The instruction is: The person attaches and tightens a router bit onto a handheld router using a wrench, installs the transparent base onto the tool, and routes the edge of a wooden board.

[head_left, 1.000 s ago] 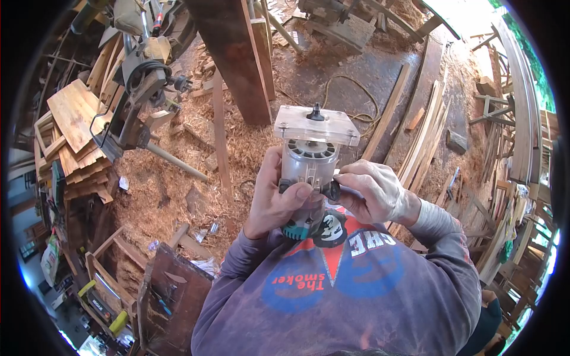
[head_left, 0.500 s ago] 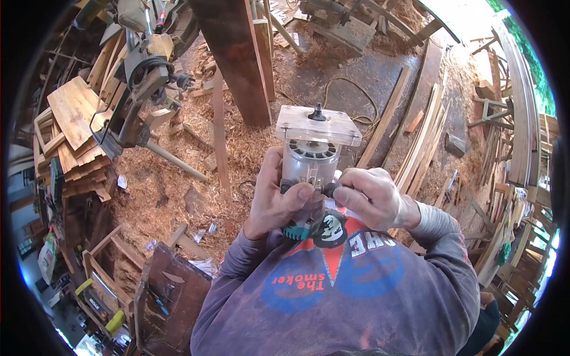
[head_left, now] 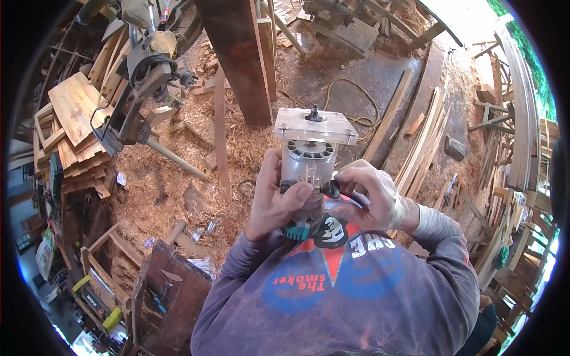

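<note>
Evidently the handheld router (head_left: 309,164) is well assembled: a clear base plate (head_left: 342,130) sits across its upturned end, and a dark metal fitting (head_left: 314,113) pokes up through the plate's opening. Nothing there looks missing, as far as can be seen from above.

The router is held upside down in front of the chest, just clear of the printed shirt (head_left: 386,296), with its teal end (head_left: 295,231) lowest. The left hand (head_left: 265,204) is clamped round the body, its thumb lying across the front. The right hand (head_left: 383,196) has thumb and fingers parted around a black side knob (head_left: 333,190); whether they touch it, I can't tell.

So what seems unfinished is the handling of that knob, though the view doesn't show whether it is tight or loose. Nor can I tell whether the plate's setting is final. Beyond the router, shavings (head_left: 139,172) cover much of the floor, with pale boards (head_left: 424,139) lying off to the right.
</note>
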### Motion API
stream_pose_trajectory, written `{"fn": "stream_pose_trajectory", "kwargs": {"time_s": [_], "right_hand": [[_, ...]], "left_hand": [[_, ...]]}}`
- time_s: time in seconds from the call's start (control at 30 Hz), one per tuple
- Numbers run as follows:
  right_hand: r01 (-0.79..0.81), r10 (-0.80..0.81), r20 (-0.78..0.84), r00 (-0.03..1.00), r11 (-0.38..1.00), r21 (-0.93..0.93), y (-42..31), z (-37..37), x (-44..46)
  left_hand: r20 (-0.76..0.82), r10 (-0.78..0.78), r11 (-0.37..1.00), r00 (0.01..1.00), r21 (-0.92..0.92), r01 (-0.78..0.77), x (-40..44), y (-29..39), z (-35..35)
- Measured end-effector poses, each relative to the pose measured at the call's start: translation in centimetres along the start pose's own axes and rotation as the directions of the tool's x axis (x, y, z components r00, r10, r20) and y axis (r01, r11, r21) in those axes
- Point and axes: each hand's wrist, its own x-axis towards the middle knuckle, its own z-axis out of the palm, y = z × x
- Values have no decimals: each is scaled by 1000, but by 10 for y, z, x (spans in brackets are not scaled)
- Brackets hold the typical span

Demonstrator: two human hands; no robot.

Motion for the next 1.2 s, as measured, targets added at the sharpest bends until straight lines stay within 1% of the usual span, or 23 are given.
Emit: {"fn": "stream_pose_trajectory", "kwargs": {"time_s": [0.03, 0.1, 0.3, 0.4, 0.47, 0.6, 0.63, 0.67, 0.7, 0.77, 0.83, 0.87, 0.9, 0.93, 0.97, 1.0, 1.07, 1.1, 1.13, 1.17, 1.2], "right_hand": [[0, 0, -3, 1000, 1000, -1, 3, 0, 2], [159, -163, -30, 986, 980, -119, 9, 2, 4], [135, -140, -28, 990, 980, -146, 8, 3, 3], [138, -144, -26, 989, 979, -148, 8, 3, 5], [141, -147, -27, 989, 979, -146, 8, 2, 5], [156, -164, -34, 986, 974, -165, 10, 3, 5], [159, -167, -35, 985, 973, -167, 10, 3, 6], [186, -196, -27, 980, 958, -218, 10, 2, 7], [212, -226, -19, 974, 938, -273, 9, 1, 9], [207, -198, 62, 978, 930, -305, 11, -3, 10], [-14, 31, 132, 991, 992, -128, 15, 0, 0], [-487, 455, 176, 873, 831, 267, -10, 2, 9], [-767, 673, 412, 615, 387, 513, -15, -1, 13], [-750, 584, 593, 554, 40, 661, -9, -9, 14], [-667, 425, 735, 528, -329, 669, -2, -15, 14], [-668, 424, 731, 535, -317, 673, -4, -16, 16], [-727, 605, 625, 493, -107, 678, -11, -13, 20], [-750, 646, 460, 609, 281, 598, -11, -7, 18], [-479, 455, 150, 878, 818, 319, -2, -1, 10], [-50, 49, -10, 999, 987, -154, 5, 2, 9], [100, -109, -27, 994, 970, -221, 7, 2, 12]], "left_hand": [[-3, 0, 1000, 1000, 5, 0, 1, 1, 1], [2, -2, 1000, 1000, 8, 2, 2, 0, 1], [-15, -33, 999, 999, 8, 33, 4, 2, 1], [-5, -12, 1000, 1000, 7, 12, 4, 3, 1], [10, -27, 999, 1000, -31, 28, 4, 6, 2], [20, 12, 1000, 1000, -2, -12, 3, 4, 1], [13, -45, 999, 999, 17, 45, 3, 6, 2], [8, -97, 995, 995, 35, 96, 4, 8, 2], [15, -85, 996, 996, 38, 84, 4, 8, 2], [31, -77, 997, 997, 27, 77, 6, 2, 3], [54, -59, 997, 997, 46, 56, 6, 2, 4], [47, -74, 997, 996, 24, 73, 6, 6, 7], [38, -91, 996, 995, 2, 91, 6, 8, 9], [44, -97, 995, 994, -20, 98, 5, 9, 8], [48, -87, 996, 995, -15, 88, 5, 10, 7], [48, -63, 998, 997, -9, 63, 6, 10, 7], [54, -15, 1000, 998, -2, 15, 10, 10, 5], [42, -45, 999, 998, 16, 44, 10, 9, 3], [27, -76, 997, 997, 34, 75, 10, 8, 2], [31, -62, 997, 998, 37, 61, 11, 8, 0], [31, -34, 997, 999, 74, 32, 11, 8, -1]]}}
